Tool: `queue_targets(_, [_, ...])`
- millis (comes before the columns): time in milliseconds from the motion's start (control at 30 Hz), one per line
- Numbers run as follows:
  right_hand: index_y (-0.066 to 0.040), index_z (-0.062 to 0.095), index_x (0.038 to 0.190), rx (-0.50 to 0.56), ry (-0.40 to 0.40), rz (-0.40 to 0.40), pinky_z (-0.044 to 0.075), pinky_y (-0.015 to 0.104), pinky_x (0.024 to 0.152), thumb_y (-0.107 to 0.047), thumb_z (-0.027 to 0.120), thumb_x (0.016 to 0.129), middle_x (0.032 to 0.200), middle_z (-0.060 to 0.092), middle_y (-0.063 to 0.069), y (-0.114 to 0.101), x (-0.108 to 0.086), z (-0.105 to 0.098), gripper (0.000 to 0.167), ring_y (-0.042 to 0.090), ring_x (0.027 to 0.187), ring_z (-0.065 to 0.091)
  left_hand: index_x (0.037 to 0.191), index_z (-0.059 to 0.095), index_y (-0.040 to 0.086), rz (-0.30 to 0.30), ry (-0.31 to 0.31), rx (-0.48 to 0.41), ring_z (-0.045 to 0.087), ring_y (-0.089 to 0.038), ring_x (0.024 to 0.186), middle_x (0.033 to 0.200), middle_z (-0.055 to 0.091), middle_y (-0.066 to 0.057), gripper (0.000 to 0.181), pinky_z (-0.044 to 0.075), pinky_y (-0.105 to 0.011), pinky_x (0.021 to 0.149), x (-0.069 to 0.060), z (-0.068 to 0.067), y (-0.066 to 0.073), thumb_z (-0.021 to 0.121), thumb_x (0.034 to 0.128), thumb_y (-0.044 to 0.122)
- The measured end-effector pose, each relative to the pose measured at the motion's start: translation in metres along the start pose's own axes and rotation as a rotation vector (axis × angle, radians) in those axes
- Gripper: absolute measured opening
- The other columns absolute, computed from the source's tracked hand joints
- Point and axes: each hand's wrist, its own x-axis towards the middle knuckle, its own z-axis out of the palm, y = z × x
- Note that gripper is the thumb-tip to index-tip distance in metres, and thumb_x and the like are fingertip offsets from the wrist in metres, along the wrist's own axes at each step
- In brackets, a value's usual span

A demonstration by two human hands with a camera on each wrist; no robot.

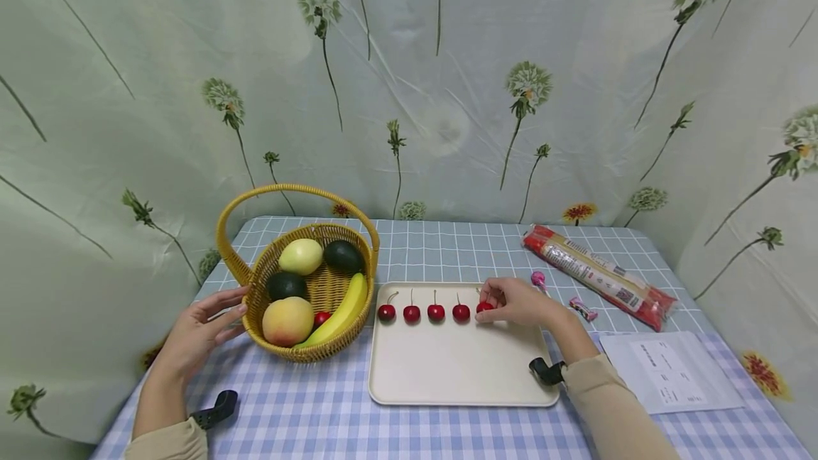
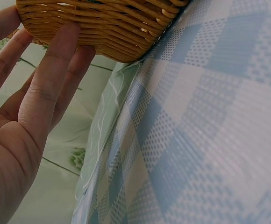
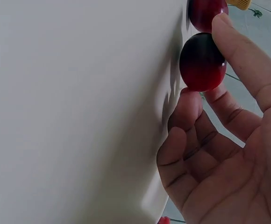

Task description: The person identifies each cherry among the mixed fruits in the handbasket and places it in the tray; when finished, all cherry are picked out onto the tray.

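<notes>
On the right half of the table, my right hand (image 1: 520, 302) pinches a dark red cherry (image 3: 202, 63) between thumb and fingers, over the far right part of a cream tray (image 1: 460, 368). Several more stemmed cherries (image 1: 436, 312) form a row to its left along the tray's far side. My left hand (image 1: 194, 336), fingers extended, touches the left side of a yellow wicker basket (image 2: 103, 28). Inside the basket lie a banana (image 1: 341, 314), a peach (image 1: 287, 321), two dark green fruits (image 1: 344, 256), a pale yellow-green fruit (image 1: 300, 256) and a partly hidden red one (image 1: 322, 318).
Behind and right of the tray are a long red-ended packet (image 1: 597, 272), a pink lollipop (image 1: 539, 279) and a wrapped candy (image 1: 584, 309). A pale plastic mailer (image 1: 671, 371) lies near my right forearm. The basket's tall handle (image 1: 224, 233) arches upward.
</notes>
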Motion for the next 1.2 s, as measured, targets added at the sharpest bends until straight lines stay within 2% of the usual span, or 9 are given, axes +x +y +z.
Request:
queue_targets(400, [-0.011, 0.066, 0.101, 0.024, -0.016, 0.017, 0.043, 0.023, 0.068, -0.029, 0.089, 0.09, 0.083, 0.057, -0.001, 0.0014, -0.0012, -0.0004, 0.031, 0.015, 0.08, 0.052, 0.149, 0.062, 0.003, -0.003, 0.002, 0.014, 0.067, 0.008, 0.11, 0.121, 0.068, 0.024, 0.044, 0.064, -0.021, 0.085, -0.0001, 0.0004, 0.001, 0.068, 0.1075, 0.016])
queue_targets(733, [-0.011, 0.066, 0.103, 0.023, -0.032, 0.04, 0.044, 0.025, 0.068, -0.029, 0.09, 0.09, 0.085, 0.059, 0.0, 0.0008, -0.001, -0.002, 0.033, 0.016, 0.081, 0.053, 0.148, 0.064, 0.006, -0.031, 0.018, 0.017, 0.067, 0.009, 0.11, 0.12, 0.068, 0.025, 0.043, 0.064, -0.021, 0.085, -0.0011, 0.0015, 0.0026, 0.069, 0.1069, 0.019])
queue_targets(1200, [-0.012, 0.065, 0.104, 0.034, -0.036, 0.021, 0.043, 0.024, 0.069, -0.029, 0.09, 0.089, 0.085, 0.058, 0.001, 0.0029, 0.0007, -0.0008, 0.034, 0.016, 0.082, 0.052, 0.148, 0.064, 0.006, -0.017, 0.012, 0.009, 0.067, 0.008, 0.109, 0.12, 0.068, 0.024, 0.042, 0.064, -0.021, 0.084, -0.0015, 0.0013, 0.0015, 0.068, 0.1074, 0.017])
